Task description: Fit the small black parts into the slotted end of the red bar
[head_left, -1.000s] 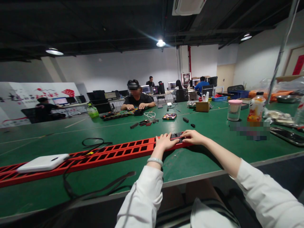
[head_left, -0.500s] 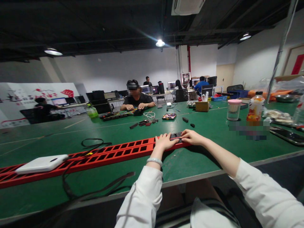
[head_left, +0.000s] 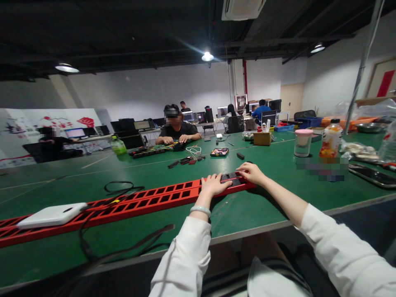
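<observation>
A long red slotted rack (head_left: 173, 193) runs across the table, with dark grey blocks (head_left: 229, 177) seated in its right part. My left hand (head_left: 215, 185) lies over the rack just left of these blocks, fingers spread, thumb along the near edge. At the rack's right end is my right hand (head_left: 252, 173), its fingers bent and drawn together by the blocks. What sits between those fingertips is too small to make out. Just beyond them, a black block (head_left: 240, 156) lies on the table.
A white box-shaped device (head_left: 52, 215) rests on the rack's left part, with black cables (head_left: 119, 187) beside it. Further back are dark pieces (head_left: 185, 161) and a patterned tray (head_left: 219, 152). A lidded cup (head_left: 303, 144) and a bottle (head_left: 331, 140) stand right. A person (head_left: 177, 128) works opposite.
My right hand has shifted right and slightly up along the rack, uncovering more of the dark blocks. A small black piece beyond it is now mostly hidden by the hand. My left hand stays put.
</observation>
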Motion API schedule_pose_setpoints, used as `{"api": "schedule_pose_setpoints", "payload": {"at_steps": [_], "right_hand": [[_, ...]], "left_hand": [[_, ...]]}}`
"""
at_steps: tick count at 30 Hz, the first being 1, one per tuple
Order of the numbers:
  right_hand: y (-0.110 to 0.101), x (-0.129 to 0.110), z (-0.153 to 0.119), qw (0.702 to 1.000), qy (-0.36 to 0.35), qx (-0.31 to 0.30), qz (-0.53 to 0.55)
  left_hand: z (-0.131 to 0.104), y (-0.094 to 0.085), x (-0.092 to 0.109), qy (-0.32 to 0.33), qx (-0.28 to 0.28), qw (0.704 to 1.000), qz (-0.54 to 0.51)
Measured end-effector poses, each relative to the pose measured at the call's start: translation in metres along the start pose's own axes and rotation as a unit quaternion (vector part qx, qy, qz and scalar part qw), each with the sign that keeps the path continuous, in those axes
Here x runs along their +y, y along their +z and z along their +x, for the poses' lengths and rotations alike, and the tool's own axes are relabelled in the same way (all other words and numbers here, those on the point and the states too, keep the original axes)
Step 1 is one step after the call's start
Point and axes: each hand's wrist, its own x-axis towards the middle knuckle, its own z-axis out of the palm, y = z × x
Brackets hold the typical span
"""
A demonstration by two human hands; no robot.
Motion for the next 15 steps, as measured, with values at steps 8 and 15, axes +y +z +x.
{"api": "schedule_pose_setpoints", "payload": {"at_steps": [8, 15], "right_hand": [[0.004, 0.081, 0.002, 0.979, 0.09, -0.026, -0.179], [0.012, 0.095, 0.009, 0.952, 0.153, -0.145, -0.221]], "left_hand": [[0.0, -0.002, 0.001, -0.001, -0.002, 1.0, 0.011], [0.001, -0.001, 0.0, 0.002, 0.001, 1.0, 0.004]]}}
